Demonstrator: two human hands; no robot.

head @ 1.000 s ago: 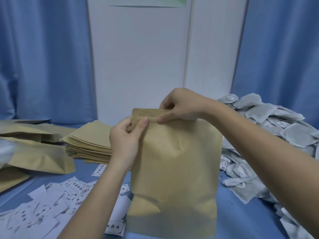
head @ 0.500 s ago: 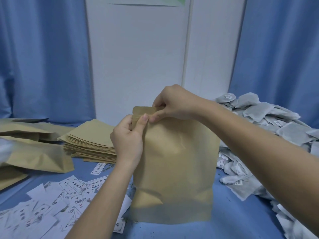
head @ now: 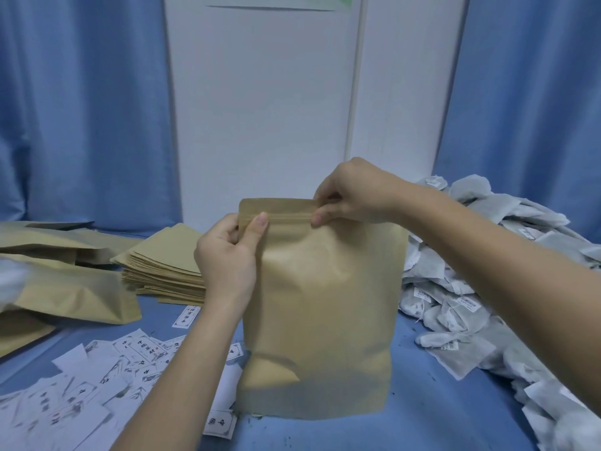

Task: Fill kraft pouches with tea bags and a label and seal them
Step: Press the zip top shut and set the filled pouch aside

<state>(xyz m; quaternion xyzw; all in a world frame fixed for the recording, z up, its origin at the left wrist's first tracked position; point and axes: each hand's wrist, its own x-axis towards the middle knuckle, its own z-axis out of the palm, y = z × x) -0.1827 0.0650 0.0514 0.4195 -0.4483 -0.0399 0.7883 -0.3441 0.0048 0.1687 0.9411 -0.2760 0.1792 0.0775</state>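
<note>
A bulging kraft pouch point(head: 325, 307) stands upright on the blue table point(head: 432, 418) in the middle of the view. My left hand point(head: 227, 255) pinches its top left corner at the zip strip, thumb on the front. Further right along the same strip, my right hand point(head: 351, 193) pinches the top edge between thumb and fingers. What the pouch holds is hidden. White paper labels point(head: 97, 379) lie scattered at the lower left, and tea bags point(head: 487, 249) are heaped on the right.
A stack of flat empty kraft pouches point(head: 162, 258) lies behind my left hand. Filled pouches point(head: 65, 288) lie on their sides at the far left. Blue curtains and a white wall panel close the back.
My right hand has slid to the right along the pouch's zip strip, away from my left thumb. The left hand keeps its pinch on the left corner.
</note>
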